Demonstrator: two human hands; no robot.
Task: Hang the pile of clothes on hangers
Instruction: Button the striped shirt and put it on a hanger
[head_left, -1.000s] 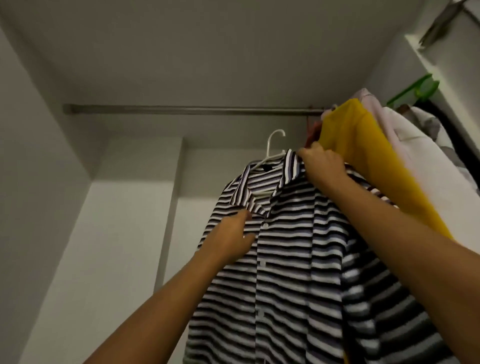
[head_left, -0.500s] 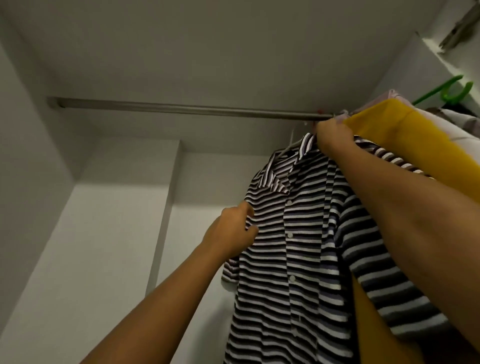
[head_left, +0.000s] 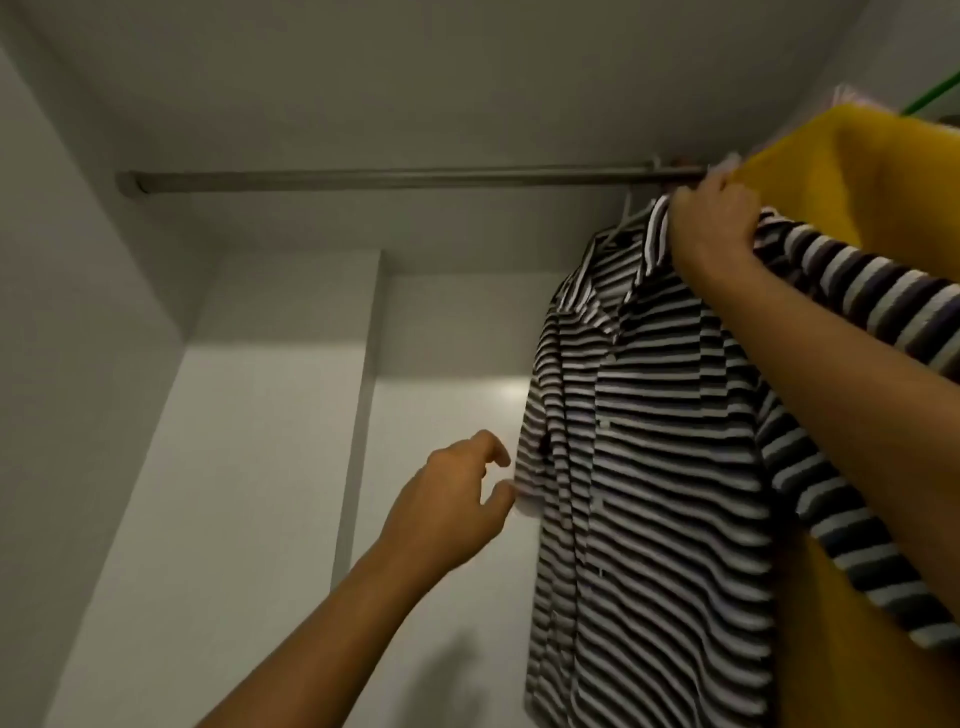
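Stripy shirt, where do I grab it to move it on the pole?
Grab the stripy shirt at the top, by the collar and shoulder, where the white hanger stiffens it; the right hand grips there. Come from the left, open side: the yellow garment crowds the right. Lower down the cloth hangs loose and would probably only swing.

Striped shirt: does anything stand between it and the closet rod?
Nothing visible does. The white hanger reaches the rod, which is bare to its left. The yellow garment crowds it on the right, behind the right hand gripping the striped shirt at the collar.
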